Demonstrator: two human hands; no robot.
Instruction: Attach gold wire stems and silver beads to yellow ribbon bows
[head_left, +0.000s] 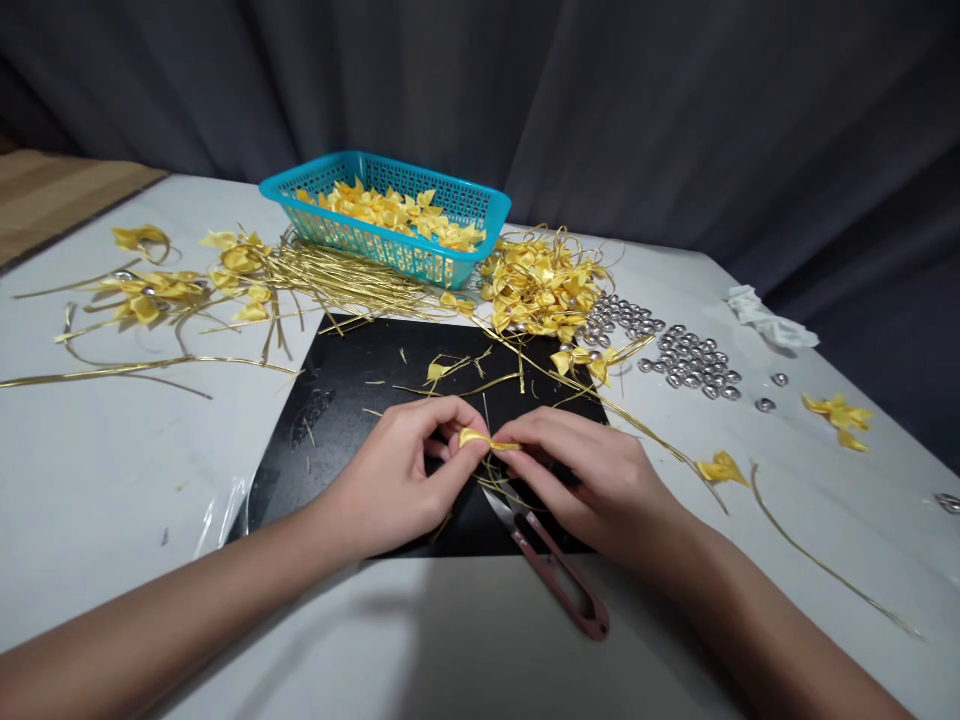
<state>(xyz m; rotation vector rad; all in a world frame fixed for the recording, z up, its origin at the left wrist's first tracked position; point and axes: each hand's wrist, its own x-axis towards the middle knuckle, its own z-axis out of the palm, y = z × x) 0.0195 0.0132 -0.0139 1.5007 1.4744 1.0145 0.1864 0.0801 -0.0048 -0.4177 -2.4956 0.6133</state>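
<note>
Above a black mat [300,470], my left hand [416,470] pinches one end of a small yellow ribbon piece [474,437]. The fingertips of my right hand [581,465] are closed on its other end, so the ribbon spans the short gap between both hands. A thin wire stands up beside the ribbon. Below my hands lie snips with a dull red handle [562,580], their blades on the mat near some gold wire bits. Scraps of gold wire and a small yellow piece [437,371] rest on the mat beyond my hands.
A blue basket [382,243] of yellow ribbon pieces stands at the back. Gold wires [352,280] lie before it, a heap of yellow bows [544,280] to its right. Silver beads [694,360], a white cloth [772,318] and a loose bow [720,467] are on the right.
</note>
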